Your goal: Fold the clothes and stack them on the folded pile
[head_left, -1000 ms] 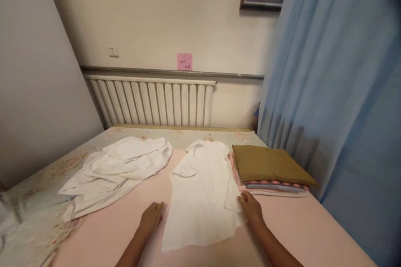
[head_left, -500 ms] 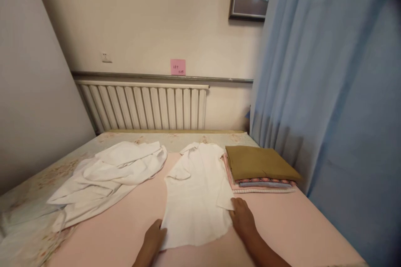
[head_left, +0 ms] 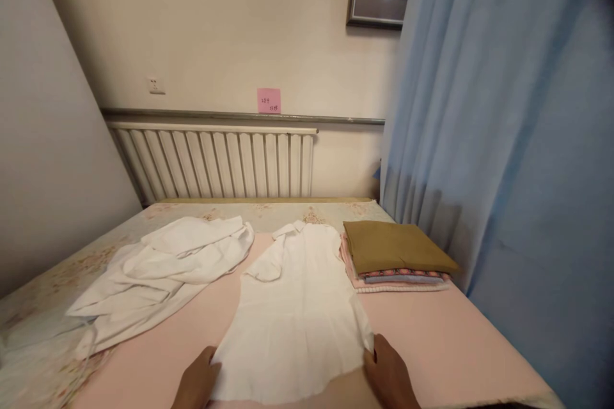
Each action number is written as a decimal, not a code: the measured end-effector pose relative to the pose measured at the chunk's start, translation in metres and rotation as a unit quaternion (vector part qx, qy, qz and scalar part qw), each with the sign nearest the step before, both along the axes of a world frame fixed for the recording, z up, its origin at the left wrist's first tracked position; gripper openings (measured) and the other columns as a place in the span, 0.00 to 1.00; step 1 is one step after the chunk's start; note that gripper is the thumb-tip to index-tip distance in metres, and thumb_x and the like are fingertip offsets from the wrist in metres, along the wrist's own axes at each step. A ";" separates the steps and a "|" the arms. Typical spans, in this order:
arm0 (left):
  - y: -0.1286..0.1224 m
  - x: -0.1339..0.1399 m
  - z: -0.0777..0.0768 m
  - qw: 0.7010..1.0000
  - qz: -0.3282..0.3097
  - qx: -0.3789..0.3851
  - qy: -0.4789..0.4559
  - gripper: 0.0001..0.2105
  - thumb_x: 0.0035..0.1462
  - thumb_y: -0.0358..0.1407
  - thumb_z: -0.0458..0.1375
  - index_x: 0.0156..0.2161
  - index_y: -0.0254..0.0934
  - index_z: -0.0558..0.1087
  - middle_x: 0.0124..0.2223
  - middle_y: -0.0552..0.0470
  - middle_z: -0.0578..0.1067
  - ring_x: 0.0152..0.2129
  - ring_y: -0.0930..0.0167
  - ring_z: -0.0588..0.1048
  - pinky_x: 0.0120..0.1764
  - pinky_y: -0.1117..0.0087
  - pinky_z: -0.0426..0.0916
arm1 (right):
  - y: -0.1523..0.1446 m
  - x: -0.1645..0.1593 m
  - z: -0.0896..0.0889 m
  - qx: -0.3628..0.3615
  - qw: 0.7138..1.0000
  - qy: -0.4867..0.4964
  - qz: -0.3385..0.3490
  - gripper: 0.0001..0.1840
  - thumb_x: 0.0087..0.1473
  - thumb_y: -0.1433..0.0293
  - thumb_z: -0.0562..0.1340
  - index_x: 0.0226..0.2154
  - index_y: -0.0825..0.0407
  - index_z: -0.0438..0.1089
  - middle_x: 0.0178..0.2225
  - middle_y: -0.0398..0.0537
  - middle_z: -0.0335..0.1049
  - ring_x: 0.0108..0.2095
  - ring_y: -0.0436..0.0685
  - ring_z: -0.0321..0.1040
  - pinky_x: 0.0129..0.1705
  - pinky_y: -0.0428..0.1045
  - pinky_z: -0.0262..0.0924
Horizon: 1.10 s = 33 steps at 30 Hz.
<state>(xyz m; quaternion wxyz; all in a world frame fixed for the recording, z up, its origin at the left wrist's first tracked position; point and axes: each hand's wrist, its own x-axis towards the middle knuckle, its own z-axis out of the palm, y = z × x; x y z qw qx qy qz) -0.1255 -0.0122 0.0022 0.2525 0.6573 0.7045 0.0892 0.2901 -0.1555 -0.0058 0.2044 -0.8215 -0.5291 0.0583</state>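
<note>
A white short-sleeved shirt [head_left: 302, 313] lies spread on the pink sheet, its collar toward the wall and its hem toward me. My left hand [head_left: 197, 376] is closed on the lower left corner of the hem. At the lower right side edge, my right hand [head_left: 387, 367] pinches the cloth. The shirt's left sleeve is folded out flat over the body near the shoulder; on the right side no sleeve shows on top. Part of each hand's fingers is hidden by the fabric.
To the left lies a crumpled white cloth [head_left: 167, 262]. A stack of folded fabrics with an olive one [head_left: 398, 246] on top sits at the right, beside the blue curtain [head_left: 460, 108]. Behind the bed are a radiator [head_left: 220, 163] and a pink note [head_left: 269, 101].
Both hands have moved toward me and apart, drawing the shirt's hem closer and wider. The right sleeve flap no longer shows beside my right hand.
</note>
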 end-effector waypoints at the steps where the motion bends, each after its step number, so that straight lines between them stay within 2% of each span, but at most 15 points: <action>1: 0.000 -0.006 -0.002 1.000 -0.007 0.008 0.011 0.13 0.54 0.28 0.45 0.41 0.38 0.69 0.40 0.49 0.78 0.39 0.65 0.77 0.43 0.66 0.67 | -0.006 -0.002 0.000 -0.004 1.000 0.007 0.007 0.08 0.56 0.74 0.51 0.31 0.50 0.64 0.32 0.48 0.70 0.33 0.55 0.67 0.35 0.47 0.53; 7: -0.009 -0.025 -0.011 0.995 -0.054 0.006 0.081 0.19 0.56 0.27 0.43 0.51 0.34 0.67 0.46 0.43 0.78 0.44 0.64 0.76 0.47 0.64 0.66 | -0.026 -0.011 -0.007 -0.012 0.997 0.070 0.032 0.08 0.54 0.73 0.52 0.28 0.50 0.64 0.30 0.47 0.71 0.32 0.55 0.68 0.34 0.46 0.54; 11: -0.022 -0.020 0.001 0.984 -0.080 -0.003 0.158 0.24 0.58 0.26 0.42 0.59 0.31 0.62 0.52 0.39 0.75 0.48 0.63 0.74 0.50 0.60 0.64 | -0.029 -0.008 -0.010 -0.011 0.992 0.120 0.049 0.08 0.54 0.70 0.54 0.30 0.51 0.69 0.32 0.49 0.74 0.34 0.57 0.70 0.36 0.46 0.56; 13: -0.027 -0.011 0.012 0.977 -0.079 0.014 0.196 0.24 0.59 0.27 0.41 0.61 0.32 0.60 0.53 0.38 0.74 0.48 0.60 0.74 0.49 0.56 0.65 | -0.028 -0.005 -0.007 -0.026 0.988 0.147 0.032 0.10 0.54 0.67 0.54 0.31 0.52 0.70 0.33 0.51 0.75 0.35 0.58 0.71 0.36 0.47 0.58; 15: -0.031 0.005 0.022 0.964 -0.072 0.070 0.248 0.24 0.60 0.29 0.41 0.62 0.32 0.60 0.55 0.36 0.72 0.50 0.55 0.71 0.47 0.52 0.66 | -0.026 -0.002 -0.001 -0.030 0.983 0.181 0.008 0.12 0.54 0.64 0.55 0.32 0.52 0.71 0.32 0.51 0.76 0.35 0.58 0.71 0.37 0.47 0.59; 17: -0.034 0.027 0.028 0.946 -0.079 0.142 0.280 0.24 0.60 0.29 0.42 0.61 0.28 0.61 0.61 0.34 0.65 0.58 0.54 0.64 0.52 0.52 0.63 | -0.022 0.003 0.005 -0.011 0.976 0.219 -0.011 0.14 0.54 0.62 0.55 0.35 0.52 0.72 0.34 0.50 0.76 0.36 0.59 0.72 0.38 0.47 0.60; 19: -0.037 0.055 0.029 0.940 -0.119 0.178 0.267 0.24 0.61 0.32 0.44 0.62 0.27 0.61 0.65 0.35 0.60 0.62 0.56 0.57 0.59 0.55 0.56 | -0.017 0.008 0.010 0.014 0.968 0.248 -0.026 0.16 0.53 0.60 0.54 0.39 0.51 0.72 0.37 0.49 0.77 0.39 0.58 0.72 0.40 0.47 0.61; 23: -0.040 0.113 0.013 0.936 -0.219 0.223 0.161 0.25 0.63 0.34 0.42 0.64 0.36 0.59 0.68 0.47 0.56 0.65 0.62 0.51 0.63 0.56 0.51 | -0.012 0.015 0.013 0.018 0.967 0.247 -0.061 0.17 0.51 0.61 0.52 0.36 0.50 0.72 0.37 0.47 0.77 0.39 0.59 0.72 0.42 0.47 0.61; 26: -0.037 0.146 -0.006 0.927 -0.256 0.241 0.126 0.25 0.63 0.34 0.41 0.64 0.36 0.58 0.68 0.48 0.55 0.65 0.63 0.51 0.63 0.57 0.52 | -0.013 0.018 0.011 0.024 0.969 0.240 -0.061 0.17 0.48 0.61 0.52 0.34 0.49 0.72 0.35 0.46 0.77 0.38 0.58 0.72 0.40 0.47 0.61; 29: -0.030 0.165 -0.024 0.921 -0.261 0.257 0.131 0.24 0.63 0.35 0.42 0.64 0.34 0.59 0.67 0.45 0.57 0.64 0.62 0.54 0.62 0.55 0.54 | -0.016 0.022 0.008 0.037 0.970 0.235 -0.055 0.17 0.47 0.62 0.51 0.32 0.49 0.72 0.33 0.46 0.76 0.37 0.58 0.71 0.39 0.47 0.61; 33: -0.023 0.169 -0.041 0.901 -0.257 0.320 0.139 0.24 0.64 0.37 0.43 0.63 0.36 0.60 0.66 0.45 0.60 0.63 0.61 0.56 0.61 0.50 0.55 | -0.019 0.026 0.004 0.037 0.970 0.235 -0.047 0.18 0.47 0.61 0.50 0.32 0.50 0.72 0.32 0.46 0.76 0.36 0.59 0.71 0.39 0.48 0.61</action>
